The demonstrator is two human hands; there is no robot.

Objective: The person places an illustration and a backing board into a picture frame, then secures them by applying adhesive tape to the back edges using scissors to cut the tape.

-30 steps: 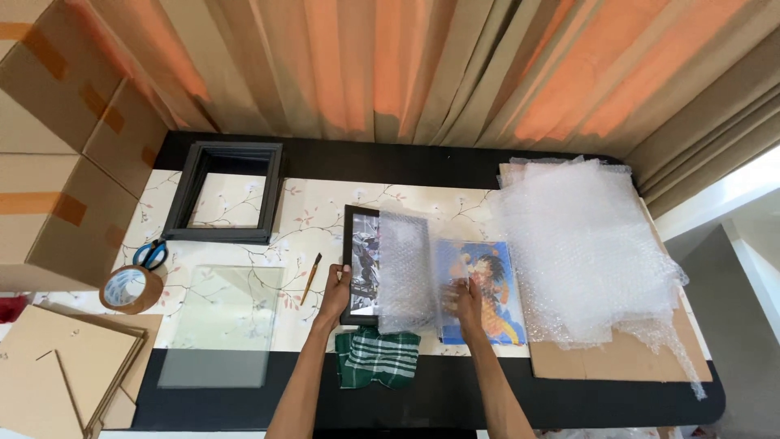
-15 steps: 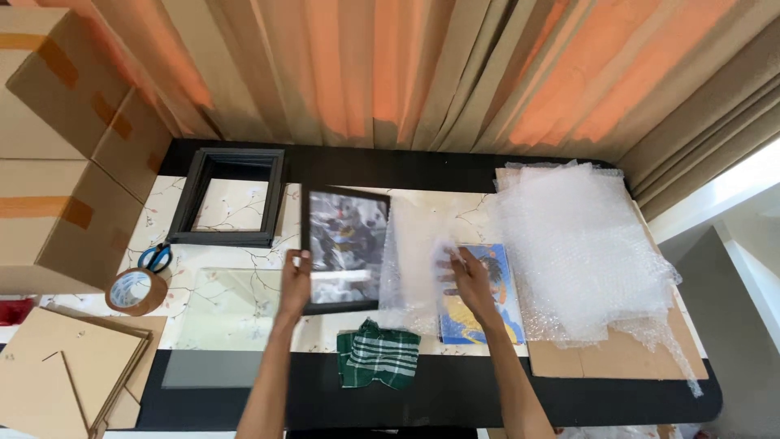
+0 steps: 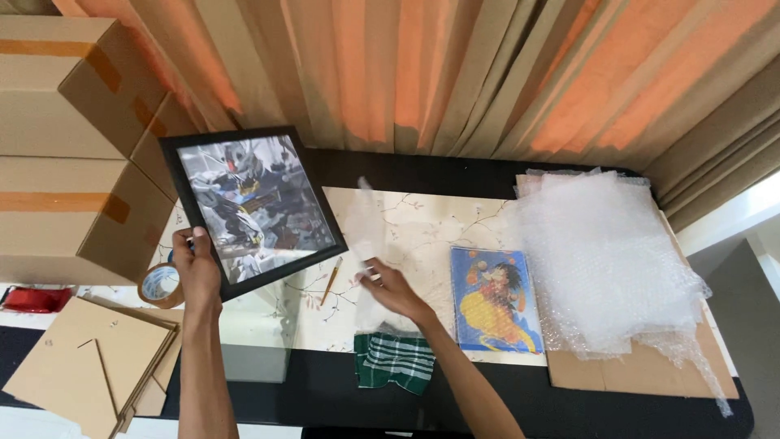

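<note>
Black-framed picture of a grey armoured robot figure is lifted off the table and tilted, its lower left corner pinched in the left hand, thumb on the front edge and the other fingers curled behind the frame. It hangs above the left part of the pale floral table mat, in front of the stacked brown cardboard boxes. The right hand lies low over the mat with its fingers loosely bent around a thin clear plastic sheet, which rises from the hand toward the curtain; how firmly it is gripped cannot be told. Just left of that hand lies a slim wooden pencil. Below the hand, at the mat's near edge, sits a folded green and white checked cloth. To the right lies a blue and orange cartoon print, and beyond it a heap of clear bubble wrap on a flat cardboard sheet. A roll of brown packing tape rests near the left wrist, beside loose cardboard backing boards.
</note>
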